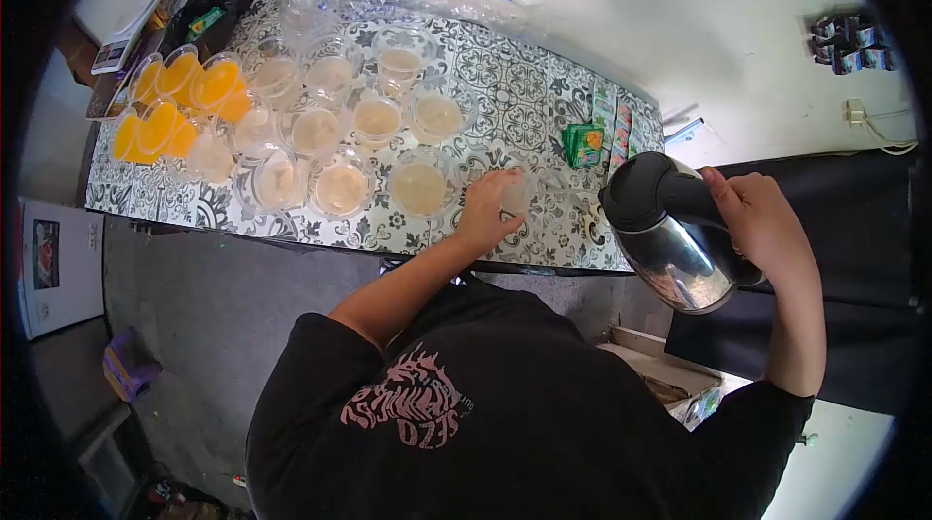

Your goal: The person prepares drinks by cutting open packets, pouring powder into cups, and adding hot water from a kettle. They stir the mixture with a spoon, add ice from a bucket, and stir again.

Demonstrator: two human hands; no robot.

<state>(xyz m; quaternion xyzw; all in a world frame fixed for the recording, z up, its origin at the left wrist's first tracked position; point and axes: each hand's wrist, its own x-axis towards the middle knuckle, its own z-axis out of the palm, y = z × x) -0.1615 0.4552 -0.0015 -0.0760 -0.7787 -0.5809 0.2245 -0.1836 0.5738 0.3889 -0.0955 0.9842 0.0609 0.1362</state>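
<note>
While orange cups (170,98) and pale filled cups (340,122) are crowding the tabletop (544,93) left of the kettle (670,234), the left hand (490,209) is steadying an empty cup (516,195), fingers curled around its side. The right hand (762,219) is gripping the kettle handle, fingers closed. Pouring seems to be starting; next, the spout needs tipping over that cup, just left of it.

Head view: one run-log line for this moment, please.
left hand grips clear cup on tiled counter | right hand holds steel kettle by handle | pale-filled cups rowed left
</note>
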